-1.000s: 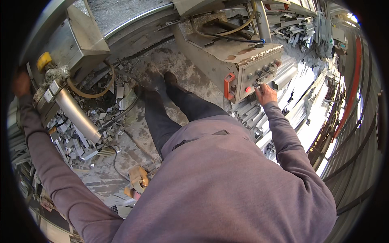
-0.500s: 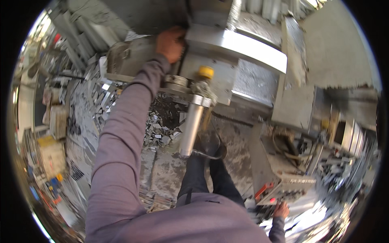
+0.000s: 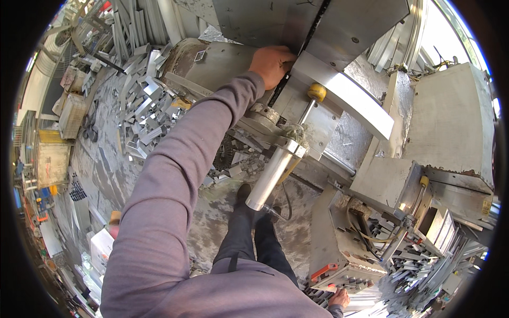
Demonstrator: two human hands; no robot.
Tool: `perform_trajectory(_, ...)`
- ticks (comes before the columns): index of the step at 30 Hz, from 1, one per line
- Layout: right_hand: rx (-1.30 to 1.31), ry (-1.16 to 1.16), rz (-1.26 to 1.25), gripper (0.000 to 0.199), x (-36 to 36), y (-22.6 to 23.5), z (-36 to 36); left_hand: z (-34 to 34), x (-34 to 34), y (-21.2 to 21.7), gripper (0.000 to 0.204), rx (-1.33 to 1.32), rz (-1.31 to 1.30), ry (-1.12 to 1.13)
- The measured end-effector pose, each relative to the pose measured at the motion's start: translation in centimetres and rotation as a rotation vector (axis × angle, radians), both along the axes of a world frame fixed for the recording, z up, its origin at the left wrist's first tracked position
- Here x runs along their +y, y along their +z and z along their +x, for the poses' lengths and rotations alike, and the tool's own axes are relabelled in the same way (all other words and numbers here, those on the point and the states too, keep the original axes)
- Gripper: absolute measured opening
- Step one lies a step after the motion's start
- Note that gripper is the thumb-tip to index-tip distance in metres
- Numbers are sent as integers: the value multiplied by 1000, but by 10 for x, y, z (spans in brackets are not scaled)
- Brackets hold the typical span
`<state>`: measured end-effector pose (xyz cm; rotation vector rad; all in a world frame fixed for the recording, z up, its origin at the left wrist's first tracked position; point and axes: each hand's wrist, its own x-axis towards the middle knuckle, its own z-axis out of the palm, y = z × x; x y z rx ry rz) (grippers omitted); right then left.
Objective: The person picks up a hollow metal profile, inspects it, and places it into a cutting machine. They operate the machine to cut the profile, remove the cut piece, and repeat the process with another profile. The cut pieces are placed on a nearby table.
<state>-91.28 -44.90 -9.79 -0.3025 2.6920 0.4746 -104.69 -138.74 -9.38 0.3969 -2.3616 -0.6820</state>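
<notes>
My left hand [image 3: 271, 66] is stretched out to the machine, with its fingers curled at the near end of a wide silver metal bar [image 3: 355, 100], beside a narrow dark slot [image 3: 313, 29]. What lies under those fingertips is hidden. On the machine's front, a silver clamp cylinder [image 3: 269, 177] with a yellow-tipped rod [image 3: 316, 93] points at the bar. Low on the right, my right hand [image 3: 340, 300] is at the front of a control panel [image 3: 350, 275] with several buttons and a red handle [image 3: 323, 272]. Its fingers are small and partly hidden.
Metal offcuts [image 3: 151, 114] lie heaped on the floor to the left. Long profiles [image 3: 135, 24] lean at the back left, and more metal strips [image 3: 424, 270] lie at the right. A grey metal housing [image 3: 448, 116] stands on the right. My feet are below the cylinder.
The view has turned, so the machine appears tilted and farther right. My left hand stays by the slot and the bar's end; my right hand is still at the control panel.
</notes>
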Motion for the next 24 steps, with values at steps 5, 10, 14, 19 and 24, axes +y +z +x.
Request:
perform_trajectory(5,63,-28,-58,32,5,-10,3,1,-2,-2,20,-14,-5,7)
perform_trajectory(10,30,-155,6,33,-2,-7,5,2,-2,-2,21,-25,-23,4)
perform_trajectory(14,88,-93,-61,32,-9,-8,5,2,-3,0,19,19,50,-10)
perform_trajectory(19,97,-134,-20,32,-16,-6,7,2,-4,0,17,33,118,-10)
perform_trajectory(24,137,-170,-67,32,-24,-5,9,4,-4,-1,15,46,138,-12)
